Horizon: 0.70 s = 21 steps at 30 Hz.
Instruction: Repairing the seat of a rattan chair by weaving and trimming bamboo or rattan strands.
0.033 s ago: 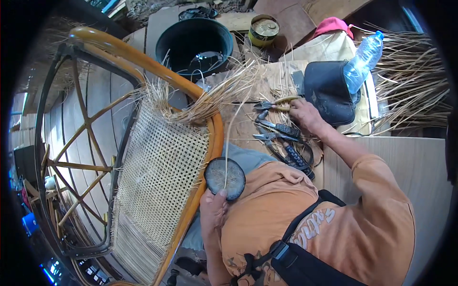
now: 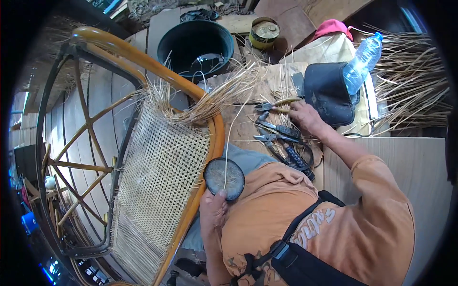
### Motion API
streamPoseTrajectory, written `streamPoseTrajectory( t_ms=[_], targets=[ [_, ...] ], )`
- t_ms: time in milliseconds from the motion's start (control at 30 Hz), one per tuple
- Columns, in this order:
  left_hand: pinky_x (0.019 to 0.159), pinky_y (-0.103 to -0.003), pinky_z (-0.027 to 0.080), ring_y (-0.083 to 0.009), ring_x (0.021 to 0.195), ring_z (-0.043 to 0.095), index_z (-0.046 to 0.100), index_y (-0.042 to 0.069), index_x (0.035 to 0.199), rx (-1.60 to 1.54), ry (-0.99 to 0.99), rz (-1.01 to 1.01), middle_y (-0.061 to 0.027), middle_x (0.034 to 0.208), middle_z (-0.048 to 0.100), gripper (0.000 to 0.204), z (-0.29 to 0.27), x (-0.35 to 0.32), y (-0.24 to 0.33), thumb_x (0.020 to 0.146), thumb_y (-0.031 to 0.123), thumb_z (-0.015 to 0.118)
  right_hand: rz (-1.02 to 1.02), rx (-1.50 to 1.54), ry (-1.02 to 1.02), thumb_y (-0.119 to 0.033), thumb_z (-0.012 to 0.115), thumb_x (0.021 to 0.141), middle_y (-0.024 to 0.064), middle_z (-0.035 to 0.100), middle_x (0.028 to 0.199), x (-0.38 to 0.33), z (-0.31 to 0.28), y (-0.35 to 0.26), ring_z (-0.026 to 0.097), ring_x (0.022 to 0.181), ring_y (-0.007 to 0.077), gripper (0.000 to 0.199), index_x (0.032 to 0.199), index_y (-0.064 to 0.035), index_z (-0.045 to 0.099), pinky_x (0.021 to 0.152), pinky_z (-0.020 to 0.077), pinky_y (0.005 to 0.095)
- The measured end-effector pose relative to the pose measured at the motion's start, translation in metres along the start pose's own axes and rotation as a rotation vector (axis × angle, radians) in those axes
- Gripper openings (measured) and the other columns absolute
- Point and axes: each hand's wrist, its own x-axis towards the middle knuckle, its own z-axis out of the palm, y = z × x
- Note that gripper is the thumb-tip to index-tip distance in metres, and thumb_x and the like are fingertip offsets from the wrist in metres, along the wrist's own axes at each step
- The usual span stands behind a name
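In my left hand (image 2: 213, 209) is a small round dish (image 2: 223, 177) with a black rim and a grey, worn face. The thumb presses a pale cane strand (image 2: 229, 128) against the dish, and the strand rises towards the loose ends at the chair. My right hand (image 2: 305, 116) is closed on the yellow handles of a pair of pliers (image 2: 276, 104) lying on the wooden board. Beside my left hand leans a rattan chair (image 2: 217, 148) with a woven cane panel (image 2: 164, 157); loose cane ends (image 2: 210, 105) bunch at the panel's top.
Two dark-handled cutters (image 2: 285, 129) lie below the pliers. A black pouch (image 2: 327, 93) and a clear bottle (image 2: 362, 62) sit to the right, near a pile of cane strands (image 2: 412, 78). A dark basin (image 2: 167, 45) with water and a yellow can (image 2: 263, 42) stand at the back.
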Motion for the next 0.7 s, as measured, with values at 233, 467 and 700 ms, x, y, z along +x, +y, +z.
streamPoseTrajectory(
  t_ms=[233,467,700],
  targets=[
    [0.037,-0.015,0.028,-0.0005,0.044,0.035,0.053,0.007,0.093,-0.065,0.005,0.039,0.0046,0.068,0.049,0.025,-0.003,0.001,-0.005,0.082,0.023,0.068,0.039,-0.036,-0.113,-0.009,0.049,0.078,0.0114,0.051,0.110,-0.004,-0.003,-0.004,0.048,0.107,0.0305,0.022,0.098,-0.0096,0.058,0.086,0.0440,0.0383],
    [0.038,-0.016,0.028,-0.0005,0.043,0.034,0.052,0.006,0.097,-0.101,0.087,0.052,0.0050,0.070,0.050,0.022,-0.010,-0.001,-0.010,0.085,0.021,0.064,0.501,0.451,0.019,-0.009,0.044,0.088,0.0195,0.058,0.083,0.007,-0.040,-0.034,0.057,0.079,0.0359,0.015,0.101,-0.0066,0.051,0.069,0.0458,0.0394],
    [0.045,-0.019,0.034,-0.0015,0.050,0.040,0.056,0.005,0.089,0.022,0.110,0.186,0.0043,0.071,0.051,0.014,0.008,0.015,0.006,0.087,0.018,0.060,0.333,1.336,0.096,-0.009,0.057,0.086,-0.0002,0.057,0.079,0.029,-0.072,-0.168,0.055,0.065,0.0055,0.015,0.099,-0.0060,0.048,0.056,0.0442,0.0182]
  ],
)
